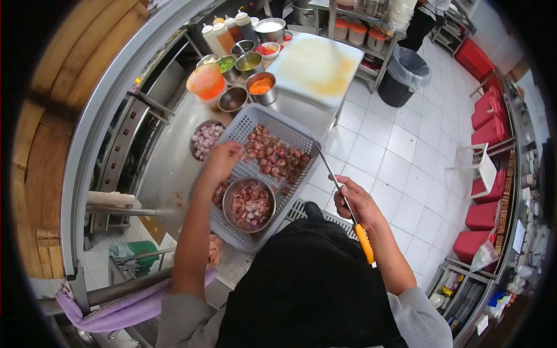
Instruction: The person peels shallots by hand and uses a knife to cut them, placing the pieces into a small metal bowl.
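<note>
My left hand (pixel 225 158) is over the left side of a grey perforated basket (pixel 241 119), with its fingers bent together; anything between them is hidden. My right hand (pixel 355 200), to the right of the basket, is closed on a yellow-handled knife (pixel 364 242). The long blade points up toward the basket's right rim, and the handle hangs below the hand. Reddish-brown unpeeled shallots (pixel 275 153) lie loose in the far part of the basket. In its near part sits a metal bowl (pixel 225 207) with shallot skins and pieces (pixel 252 206).
Peeled shallots (pixel 207 139) fill a bowl left of the basket. Beyond stand metal containers (pixel 233 100), an orange tub (pixel 206 82), squeeze bottles (pixel 223 37) and a white cutting board (pixel 316 66). A lined bin (pixel 400 75) stands on the tiled floor.
</note>
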A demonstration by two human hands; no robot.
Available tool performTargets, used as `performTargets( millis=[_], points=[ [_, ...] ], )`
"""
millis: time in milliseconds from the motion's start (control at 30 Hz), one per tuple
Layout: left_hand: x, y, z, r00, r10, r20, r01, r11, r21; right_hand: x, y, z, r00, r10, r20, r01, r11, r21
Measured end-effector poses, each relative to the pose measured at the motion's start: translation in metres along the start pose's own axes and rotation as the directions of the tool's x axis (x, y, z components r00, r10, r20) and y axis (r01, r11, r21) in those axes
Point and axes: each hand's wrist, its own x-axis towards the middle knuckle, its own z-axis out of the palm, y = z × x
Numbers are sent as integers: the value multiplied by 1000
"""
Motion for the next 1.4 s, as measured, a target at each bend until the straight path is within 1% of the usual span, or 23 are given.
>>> performTargets(
  millis=[33, 100, 333, 400, 433, 500, 533, 600, 733, 800, 833, 867, 900, 933, 967, 1000, 1033, 1067, 1133, 1200, 1267, 1333, 1400],
  points=[
    [-2, 1, 12, 1000, 1, 5, -1, 1000, -2, 0, -3, 1, 1000, -9, -17, 9, 1000, -6],
    [-4, 2, 32, 970, 217, 108, -235, 952, 197, 0, -5, 0, 1000, -14, -8, 13, 1000, -11],
    [18, 2, 78, 975, 211, 65, -221, 935, 279, 4, -4, 2, 996, 4, 93, -2, 1000, -18],
    [19, 6, 79, 990, 106, 93, -129, 951, 281, 4, -6, -2, 994, 17, 104, -14, 1000, -24],
    [21, 8, 81, 990, 103, 99, -128, 950, 283, 3, -6, -5, 994, 22, 104, -20, 1000, -16],
    [22, 15, 84, 983, 180, -22, -171, 962, 211, 0, -8, -13, 994, 34, 99, -34, 999, -1],
    [23, 20, 86, 985, 173, -17, -165, 964, 210, -1, -10, -19, 992, 54, 111, -56, 998, 16],
    [25, 30, 89, 986, 154, 66, -167, 937, 306, -2, -15, -30, 989, 78, 126, -82, 996, 28],
    [39, 18, 105, 991, 134, 21, -133, 922, 364, -5, -25, -44, 989, 80, 126, -82, 997, 9],
    [43, 11, 104, 996, 75, 40, -83, 969, 231, -8, -30, -46, 990, 72, 124, -71, 997, -11],
    [43, 8, 102, 990, 135, -27, -128, 976, 175, -10, -32, -47, 990, 63, 128, -64, 998, 3],
    [43, 6, 100, 989, 144, -28, -136, 974, 180, -11, -34, -49, 990, 50, 133, -52, 998, 17],
    [39, 8, 96, 996, 36, -86, -41, 997, -65, -13, -34, -49, 990, 41, 135, -44, 999, 18],
    [31, 19, 88, 990, -86, -115, 47, 950, -310, -14, -33, -48, 990, 46, 134, -49, 999, 22],
    [21, 28, 77, 966, -259, 9, 219, 798, -562, -13, -30, -46, 989, 54, 138, -58, 998, 25],
    [7, 36, 70, 965, -264, -1, 218, 800, -559, -10, -28, -43, 987, 56, 149, -60, 998, 24],
    [-9, 41, 67, 974, -224, 37, 165, 588, -792, -6, -23, -39, 986, 73, 148, -70, 997, -27],
    [-26, 46, 66, 983, -173, 59, 111, 311, -944, -2, -19, -34, 985, 91, 144, -80, 994, -78],
    [-56, 53, 70, 981, -192, 30, 82, 267, -960, 5, -20, -13, 980, 118, 161, -98, 987, -126],
    [-84, 71, 74, 976, -216, -4, 45, 219, -975, 13, -17, 10, 965, 52, 255, 6, 975, -222],
    [-108, 103, 73, 962, -269, -54, 4, 211, -978, 22, -12, 27, 941, 82, 327, 9, 964, -266],
    [-125, 112, 76, 967, -236, -94, -50, 187, -981, 23, -9, 52, 913, 4, 408, 182, 891, -416],
    [-141, 114, 79, 965, -228, -127, -99, 129, -987, 21, -10, 72, 899, -1, 438, 226, 858, -462]
  ],
)
